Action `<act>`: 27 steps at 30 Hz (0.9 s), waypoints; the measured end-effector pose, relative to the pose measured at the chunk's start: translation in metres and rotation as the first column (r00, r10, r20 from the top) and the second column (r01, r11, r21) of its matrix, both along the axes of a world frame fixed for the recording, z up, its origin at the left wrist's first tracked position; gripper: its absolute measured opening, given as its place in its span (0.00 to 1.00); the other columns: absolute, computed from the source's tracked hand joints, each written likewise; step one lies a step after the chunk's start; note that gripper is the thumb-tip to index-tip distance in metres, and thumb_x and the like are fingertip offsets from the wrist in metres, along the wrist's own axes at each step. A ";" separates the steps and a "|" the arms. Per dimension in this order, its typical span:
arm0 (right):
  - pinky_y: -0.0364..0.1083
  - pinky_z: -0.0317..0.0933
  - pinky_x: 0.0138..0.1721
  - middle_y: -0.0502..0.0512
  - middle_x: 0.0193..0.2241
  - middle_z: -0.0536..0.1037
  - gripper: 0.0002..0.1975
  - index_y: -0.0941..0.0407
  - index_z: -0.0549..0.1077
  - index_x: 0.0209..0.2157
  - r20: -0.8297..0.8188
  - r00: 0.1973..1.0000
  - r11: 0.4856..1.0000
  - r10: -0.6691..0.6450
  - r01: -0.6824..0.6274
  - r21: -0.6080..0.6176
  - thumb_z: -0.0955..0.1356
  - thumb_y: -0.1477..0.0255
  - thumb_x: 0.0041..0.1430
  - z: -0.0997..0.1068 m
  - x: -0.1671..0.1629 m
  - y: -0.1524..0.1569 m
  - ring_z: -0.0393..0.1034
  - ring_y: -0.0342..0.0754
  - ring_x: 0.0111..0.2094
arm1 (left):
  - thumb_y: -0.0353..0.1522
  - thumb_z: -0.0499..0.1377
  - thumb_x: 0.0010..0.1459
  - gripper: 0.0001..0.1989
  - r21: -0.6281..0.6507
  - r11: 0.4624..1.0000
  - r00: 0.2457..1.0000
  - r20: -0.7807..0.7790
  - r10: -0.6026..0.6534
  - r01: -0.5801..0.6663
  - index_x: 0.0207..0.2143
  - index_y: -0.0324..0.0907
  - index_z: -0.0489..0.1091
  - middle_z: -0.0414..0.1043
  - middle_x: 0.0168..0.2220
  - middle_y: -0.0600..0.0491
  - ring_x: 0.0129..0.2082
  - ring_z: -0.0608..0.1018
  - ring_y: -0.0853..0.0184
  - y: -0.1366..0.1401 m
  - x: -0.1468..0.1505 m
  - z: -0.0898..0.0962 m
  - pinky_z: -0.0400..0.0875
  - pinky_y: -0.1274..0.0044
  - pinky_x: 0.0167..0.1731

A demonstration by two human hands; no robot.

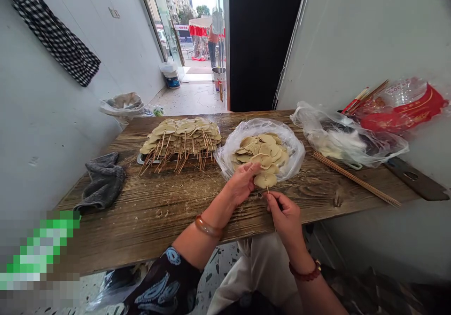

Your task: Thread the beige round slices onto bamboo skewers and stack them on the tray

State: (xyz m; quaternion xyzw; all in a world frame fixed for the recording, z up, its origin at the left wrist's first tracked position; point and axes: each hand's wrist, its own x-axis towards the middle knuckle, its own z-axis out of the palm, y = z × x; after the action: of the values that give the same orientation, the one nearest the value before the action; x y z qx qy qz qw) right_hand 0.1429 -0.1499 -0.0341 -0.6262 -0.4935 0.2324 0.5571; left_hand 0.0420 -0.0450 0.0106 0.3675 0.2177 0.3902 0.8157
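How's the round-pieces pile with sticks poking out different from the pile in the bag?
The skewered pile has lots of thin sticks poking out its near side; the bagged pile has none that I can see. The skewered pile sits on a tray, while the bagged pile lies in a clear plastic bag. The skewered pile looks wider than the bagged pile. Both have flat, roundish, pale tan pieces.

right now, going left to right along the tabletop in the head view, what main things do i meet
Grey cloth → loaded skewers → bagged slices → bare sticks → dark flat piece.
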 end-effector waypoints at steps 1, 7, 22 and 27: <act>0.41 0.58 0.26 0.48 0.18 0.69 0.15 0.57 0.76 0.30 -0.005 1.000 1.000 -0.009 0.009 -0.003 0.64 0.62 0.59 0.000 0.000 0.000 0.64 0.43 0.22 | 0.38 0.69 0.41 0.22 0.017 1.000 1.000 -0.014 -0.024 0.025 0.38 0.35 0.75 0.78 0.36 0.45 0.36 0.79 0.63 -0.001 -0.001 0.000 0.72 0.77 0.35; 0.41 0.58 0.28 0.48 0.19 0.69 0.15 0.58 0.76 0.32 0.006 1.000 1.000 -0.011 0.011 -0.001 0.64 0.62 0.60 -0.002 0.001 0.000 0.64 0.43 0.23 | 0.32 0.71 0.38 0.19 -0.039 0.999 0.996 -0.080 -0.026 0.023 0.35 0.35 0.75 0.78 0.33 0.48 0.30 0.78 0.68 0.000 -0.001 -0.005 0.72 0.78 0.34; 0.41 0.56 0.28 0.47 0.19 0.68 0.14 0.57 0.74 0.27 0.009 1.000 1.000 -0.016 0.016 0.000 0.64 0.64 0.60 0.000 0.000 0.000 0.63 0.42 0.23 | 0.35 0.70 0.38 0.19 -0.079 0.997 0.994 -0.109 0.004 -0.013 0.34 0.34 0.75 0.77 0.29 0.48 0.26 0.77 0.67 -0.004 0.005 -0.013 0.70 0.77 0.28; 0.41 0.56 0.27 0.46 0.18 0.67 0.14 0.57 0.74 0.28 0.000 1.000 1.000 -0.022 0.022 0.007 0.64 0.64 0.60 -0.001 0.000 0.001 0.62 0.42 0.22 | 0.35 0.71 0.36 0.19 -0.060 0.998 0.992 -0.122 0.012 -0.020 0.31 0.34 0.75 0.76 0.27 0.50 0.24 0.75 0.70 -0.007 0.006 -0.012 0.67 0.80 0.25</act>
State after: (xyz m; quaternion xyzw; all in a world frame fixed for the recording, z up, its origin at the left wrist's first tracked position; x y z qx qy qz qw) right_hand 0.1430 -0.1485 -0.0347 -0.6295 -0.4873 0.2247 0.5619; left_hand 0.0480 -0.0516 -0.0017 0.3636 0.2818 0.3667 0.8087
